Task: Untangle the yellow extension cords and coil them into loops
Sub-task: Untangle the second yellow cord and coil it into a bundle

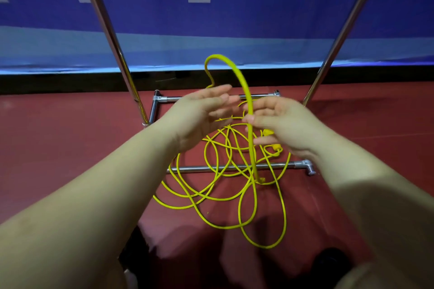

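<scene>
Both forearms reach in from the bottom corners toward frame centre. On the red floor [70,159] just past the person's feet lies the yellow cord [211,195], a loose tangle of overlapping loops, part of it draped over the near chrome bar of a metal rack base [199,168]. A yellow plug end [273,146] sits in the pile beside the right wrist. Above the pile, the right hand [279,124] holds one strand: thumb and fingers curled lightly around it, the strand running from the tangle up through the hand and arching over in a tall hoop. The left hand [202,115] is spread, fingers straight and blurred, gripping nothing; the hoop's far end drops behind its fingertips, contact can't be told. Two chrome poles [110,37] rise slanted from the rack. Furthest back, a blue banner [234,19] with pale blocks
</scene>
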{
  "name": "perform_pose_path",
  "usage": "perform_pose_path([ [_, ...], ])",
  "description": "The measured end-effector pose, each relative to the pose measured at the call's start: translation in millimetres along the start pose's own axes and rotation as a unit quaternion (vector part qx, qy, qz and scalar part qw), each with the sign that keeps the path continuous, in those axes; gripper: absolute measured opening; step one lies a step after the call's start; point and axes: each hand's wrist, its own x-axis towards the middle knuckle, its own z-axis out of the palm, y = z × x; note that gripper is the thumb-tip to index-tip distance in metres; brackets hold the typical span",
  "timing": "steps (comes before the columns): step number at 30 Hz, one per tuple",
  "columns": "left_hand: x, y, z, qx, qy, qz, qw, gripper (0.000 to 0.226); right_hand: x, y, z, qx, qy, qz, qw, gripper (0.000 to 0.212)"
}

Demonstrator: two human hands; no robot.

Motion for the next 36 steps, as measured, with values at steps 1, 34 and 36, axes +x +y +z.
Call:
perform_pose_path([
  [1, -1.7, -4.0, 1.6, 0.040, -0.020, -0.020, 0.999, 0.022, 1.3, -4.0, -2.7, 0.069, 0.019, 0.004, 0.997, 0.014],
  [34, -3.9, -23.2, 13.2, 0.167, -0.098, -0.019, 0.981, 0.035, 5.4, -10.0, -11.9, 0.297, 0.127, 0.008, 0.946, 0.015],
  [36, -2.5, -19.4, 11.3, 0.221, -0.092, -0.007, 0.971, 0.029, 5.4, -11.1, -12.8, 0.293, 0.121, -0.001, 0.948, 0.015],
])
